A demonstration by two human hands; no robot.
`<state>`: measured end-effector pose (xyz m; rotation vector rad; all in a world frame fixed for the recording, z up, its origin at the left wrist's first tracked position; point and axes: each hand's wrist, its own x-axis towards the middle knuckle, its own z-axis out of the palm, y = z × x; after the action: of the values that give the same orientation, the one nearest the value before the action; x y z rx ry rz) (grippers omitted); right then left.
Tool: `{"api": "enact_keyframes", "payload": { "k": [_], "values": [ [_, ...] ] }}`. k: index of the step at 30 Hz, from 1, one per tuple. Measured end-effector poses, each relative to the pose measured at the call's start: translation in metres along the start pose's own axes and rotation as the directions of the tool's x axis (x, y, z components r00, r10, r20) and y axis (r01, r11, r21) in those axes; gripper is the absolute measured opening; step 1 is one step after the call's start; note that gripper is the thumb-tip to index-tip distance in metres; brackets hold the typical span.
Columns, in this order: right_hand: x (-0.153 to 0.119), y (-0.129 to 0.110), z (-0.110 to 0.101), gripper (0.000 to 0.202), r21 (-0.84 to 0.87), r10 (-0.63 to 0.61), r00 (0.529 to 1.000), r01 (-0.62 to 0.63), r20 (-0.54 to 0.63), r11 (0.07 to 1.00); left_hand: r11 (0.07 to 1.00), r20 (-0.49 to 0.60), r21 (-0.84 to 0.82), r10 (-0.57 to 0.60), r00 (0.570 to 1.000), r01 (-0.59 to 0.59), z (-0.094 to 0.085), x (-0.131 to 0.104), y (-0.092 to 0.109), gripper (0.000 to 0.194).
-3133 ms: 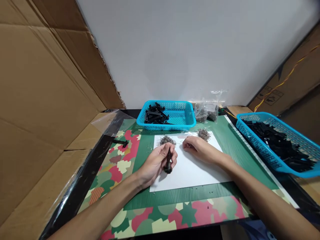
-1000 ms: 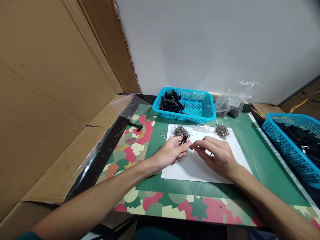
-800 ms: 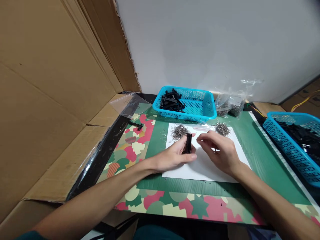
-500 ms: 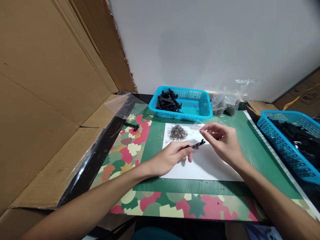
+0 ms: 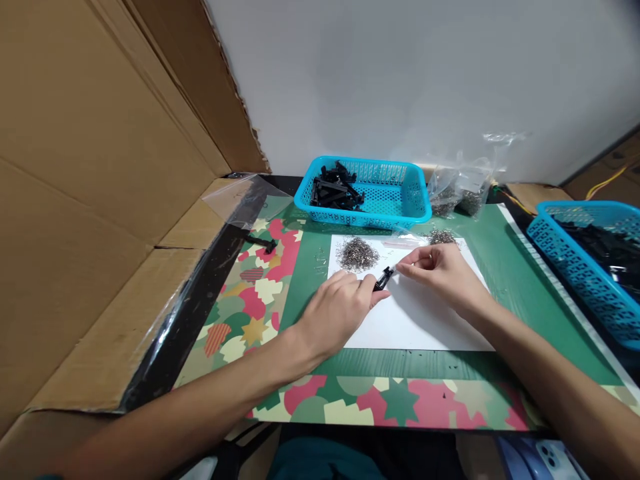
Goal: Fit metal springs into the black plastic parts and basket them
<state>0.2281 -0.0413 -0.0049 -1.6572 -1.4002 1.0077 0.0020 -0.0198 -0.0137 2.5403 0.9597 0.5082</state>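
Note:
My left hand (image 5: pixel 337 310) is closed around a slim black plastic part (image 5: pixel 384 277), whose notched end sticks out toward the right. Close to that end, the thumb and fingertips of my right hand (image 5: pixel 440 272) are pinched together; whatever sits between them is too small to make out. Both hands are over a white sheet of paper (image 5: pixel 415 330). Behind my left hand a pile of small metal pins (image 5: pixel 357 255) lies on the sheet, and a second metal pile (image 5: pixel 443 237) shows behind my right hand.
A blue basket (image 5: pixel 363 220) with black parts stands at the back; another blue basket (image 5: pixel 590 273) is at the right. Clear bags of metal pieces (image 5: pixel 463 193) lean near the wall. One black part (image 5: pixel 263 243) lies at the left. Cardboard (image 5: pixel 75 200) walls the left side.
My left hand has turned over, its back now upward, and the black part points more steeply up. My right fingertips have come down to the part's end. The view has shifted slightly.

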Motion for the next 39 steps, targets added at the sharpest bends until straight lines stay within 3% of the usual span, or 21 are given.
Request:
{"api": "enact_keyframes", "payload": {
  "k": [15,24,31,39],
  "values": [
    [-0.008,-0.001,0.014,0.020,-0.299,-0.191,0.977,0.156,-0.092,0.941,1.000,0.100,-0.012,0.012,0.995,-0.011,0.002,0.001,0.000,0.029],
    [-0.012,-0.001,0.016,0.016,-0.349,-0.229,0.968,0.181,-0.101,0.920,0.969,0.125,0.195,0.131,0.983,-0.154,0.006,0.001,0.000,0.045],
    [-0.014,-0.001,0.017,0.019,-0.381,-0.235,0.967,0.179,-0.104,0.907,0.918,0.054,0.327,0.217,0.975,-0.223,0.008,0.000,0.000,0.050],
    [-0.016,0.000,0.016,0.018,-0.443,-0.277,0.958,0.219,-0.071,0.869,0.913,0.030,0.341,0.227,0.974,-0.223,0.009,-0.001,0.000,0.050]
  ]
}}
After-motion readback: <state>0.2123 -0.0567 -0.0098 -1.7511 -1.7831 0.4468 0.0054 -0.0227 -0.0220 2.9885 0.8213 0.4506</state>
